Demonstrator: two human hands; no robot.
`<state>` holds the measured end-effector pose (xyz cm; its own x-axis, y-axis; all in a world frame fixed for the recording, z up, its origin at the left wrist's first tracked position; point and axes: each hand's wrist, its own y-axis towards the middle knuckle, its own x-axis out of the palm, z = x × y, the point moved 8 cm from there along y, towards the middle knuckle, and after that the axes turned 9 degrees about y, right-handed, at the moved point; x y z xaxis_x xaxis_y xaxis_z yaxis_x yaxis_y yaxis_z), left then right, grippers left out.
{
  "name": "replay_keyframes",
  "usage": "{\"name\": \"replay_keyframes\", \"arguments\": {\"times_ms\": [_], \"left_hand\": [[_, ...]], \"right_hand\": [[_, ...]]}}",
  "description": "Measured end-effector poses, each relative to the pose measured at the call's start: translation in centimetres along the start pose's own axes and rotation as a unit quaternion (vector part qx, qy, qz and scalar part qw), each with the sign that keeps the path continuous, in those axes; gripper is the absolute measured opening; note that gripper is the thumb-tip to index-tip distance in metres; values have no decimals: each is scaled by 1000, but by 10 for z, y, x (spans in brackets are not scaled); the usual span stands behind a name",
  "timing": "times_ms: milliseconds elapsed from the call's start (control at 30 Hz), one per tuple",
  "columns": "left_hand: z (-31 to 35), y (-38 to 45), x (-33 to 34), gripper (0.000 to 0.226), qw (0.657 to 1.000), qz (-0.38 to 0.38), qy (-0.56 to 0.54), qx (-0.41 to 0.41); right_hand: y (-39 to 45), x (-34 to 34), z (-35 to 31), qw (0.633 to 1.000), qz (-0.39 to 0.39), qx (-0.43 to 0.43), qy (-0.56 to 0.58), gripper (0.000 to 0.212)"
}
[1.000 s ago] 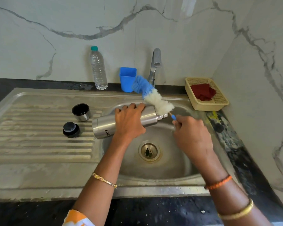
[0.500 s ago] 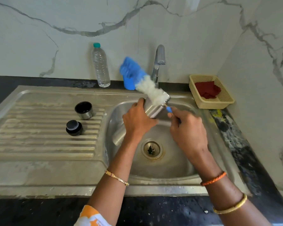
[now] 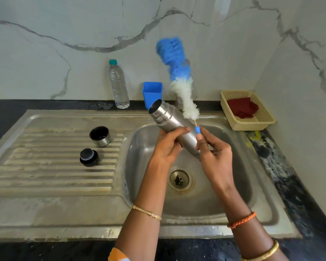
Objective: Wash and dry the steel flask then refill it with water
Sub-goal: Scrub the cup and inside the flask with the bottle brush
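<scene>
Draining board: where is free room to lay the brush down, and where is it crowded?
On the draining board, the grooves left of and in front of the black stopper and the steel cup are bare. The sink bowl around the drain is bare too. Crowded: the back ledge with plastic bottle, blue cup and basket.

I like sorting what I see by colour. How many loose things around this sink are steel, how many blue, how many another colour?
Steel: 2, the flask and its cup lid
Blue: 2, the bottle brush and the square cup
Other: 4, the clear water bottle, black stopper, cream basket, red cloth
Total: 8
</scene>
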<state>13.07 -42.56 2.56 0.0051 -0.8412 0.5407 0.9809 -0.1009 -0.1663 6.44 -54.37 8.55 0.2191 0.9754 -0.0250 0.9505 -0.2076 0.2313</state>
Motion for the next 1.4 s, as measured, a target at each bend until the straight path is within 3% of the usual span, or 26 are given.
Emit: {"name": "replay_keyframes", "arguments": {"times_ms": [100, 200, 400, 533, 633, 700, 833, 900, 1000, 1133, 1267, 1400], "left_hand": [[5, 5, -7, 63, 999, 21, 31, 11], [4, 5, -14, 46, 997, 49, 62, 11], [-6, -4, -12, 38, 997, 30, 65, 16], [-2, -7, -20, 51, 998, -1, 44, 46], [-3, -8, -30, 60, 999, 3, 24, 43], [-5, -10, -32, 64, 999, 9, 11, 39], [0, -16, -26, 121, 1000, -5, 5, 28], [4, -19, -25, 132, 999, -14, -18, 33], [9, -24, -26, 129, 996, -7, -79, 33], [10, -31, -39, 98, 992, 39, -121, 25], [7, -35, -36, 95, 994, 64, -88, 27], [11, -39, -34, 123, 991, 90, -85, 40]], "right_hand": [[-2, 5, -9, 997, -37, -31, -58, 29], [-8, 14, -9, 992, -70, -47, -99, 31], [-25, 0, 18, 998, -41, 24, -43, 28], [-20, -45, 43, 993, 22, 79, -83, 29], [-15, -60, 48, 986, 22, 103, -127, 28], [-13, -47, 35, 987, 8, 75, -142, 28], [-18, -6, 6, 988, -42, -26, -144, 29], [-19, 0, 3, 987, -43, -50, -147, 30], [-24, -18, 11, 982, -18, -60, -177, 32], [-27, -58, 32, 972, 49, 7, -230, 33], [-35, -12, 16, 971, -7, -63, -229, 37], [-49, 20, 6, 968, -44, -117, -216, 40]]}}
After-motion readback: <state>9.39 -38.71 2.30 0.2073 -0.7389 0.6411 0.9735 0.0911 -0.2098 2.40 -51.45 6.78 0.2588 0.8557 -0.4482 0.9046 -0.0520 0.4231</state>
